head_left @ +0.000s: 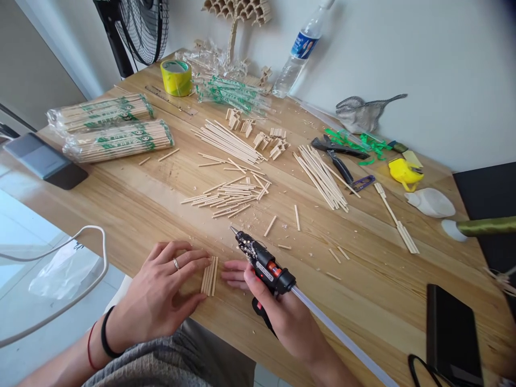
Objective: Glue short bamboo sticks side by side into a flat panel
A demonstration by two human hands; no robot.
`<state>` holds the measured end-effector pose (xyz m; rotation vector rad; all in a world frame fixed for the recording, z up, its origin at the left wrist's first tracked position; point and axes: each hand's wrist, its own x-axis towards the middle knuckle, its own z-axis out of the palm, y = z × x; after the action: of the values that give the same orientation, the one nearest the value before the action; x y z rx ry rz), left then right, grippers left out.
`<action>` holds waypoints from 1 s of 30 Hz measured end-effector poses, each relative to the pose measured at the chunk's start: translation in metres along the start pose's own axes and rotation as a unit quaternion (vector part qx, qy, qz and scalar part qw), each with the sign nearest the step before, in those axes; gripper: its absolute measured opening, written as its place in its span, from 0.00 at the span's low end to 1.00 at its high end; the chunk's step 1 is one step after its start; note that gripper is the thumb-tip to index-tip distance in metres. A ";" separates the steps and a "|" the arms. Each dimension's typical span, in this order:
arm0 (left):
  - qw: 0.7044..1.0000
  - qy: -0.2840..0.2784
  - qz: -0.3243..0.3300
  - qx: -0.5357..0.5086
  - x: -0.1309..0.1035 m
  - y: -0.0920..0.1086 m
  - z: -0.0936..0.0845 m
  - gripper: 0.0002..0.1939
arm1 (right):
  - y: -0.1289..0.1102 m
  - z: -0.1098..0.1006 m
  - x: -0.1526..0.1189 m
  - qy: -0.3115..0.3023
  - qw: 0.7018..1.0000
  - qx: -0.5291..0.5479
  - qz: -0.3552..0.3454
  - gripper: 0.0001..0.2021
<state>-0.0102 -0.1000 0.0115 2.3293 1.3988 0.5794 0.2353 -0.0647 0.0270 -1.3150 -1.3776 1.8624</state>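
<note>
My right hand (pixel 278 314) is wrapped round a black hot glue gun (pixel 264 263), its nozzle pointing up and left above the table. A long translucent glue stick (pixel 342 336) runs out of the gun's back end. Close to the table's front edge, several short wooden sticks (pixel 209 277) lie side by side in a small row. My left hand (pixel 165 285) steadies this row, fingertips at its far end and thumb near its close end. The right fingertips rest beside the row, just right of it. Beyond the nozzle lies a loose pile of cut sticks (pixel 234 194).
Longer sticks (pixel 229 142) and another bundle (pixel 320 177) lie farther back, near black pliers (pixel 341 164). Packed chopsticks (pixel 119 141), yellow tape (pixel 176 78) and a power bank (pixel 46 160) stand left. A plastic bottle (pixel 300 54) leans on the wall; a black device (pixel 453 333) lies right.
</note>
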 end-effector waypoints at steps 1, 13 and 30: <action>1.000 0.002 -0.001 0.000 0.000 0.000 0.000 0.22 | 0.001 0.000 0.000 -0.001 1.000 0.008 0.003 0.24; 1.000 -0.013 -0.023 0.000 0.004 0.003 0.002 0.24 | 0.003 0.003 -0.004 -0.021 0.998 0.061 0.019 0.22; 1.000 -0.008 -0.007 0.002 0.004 0.003 0.001 0.22 | 0.000 0.001 -0.004 -0.043 0.998 0.038 0.009 0.22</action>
<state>-0.0057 -0.0978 0.0123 2.3192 1.4089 0.5532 0.2365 -0.0682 0.0286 -1.2267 -1.3262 1.9843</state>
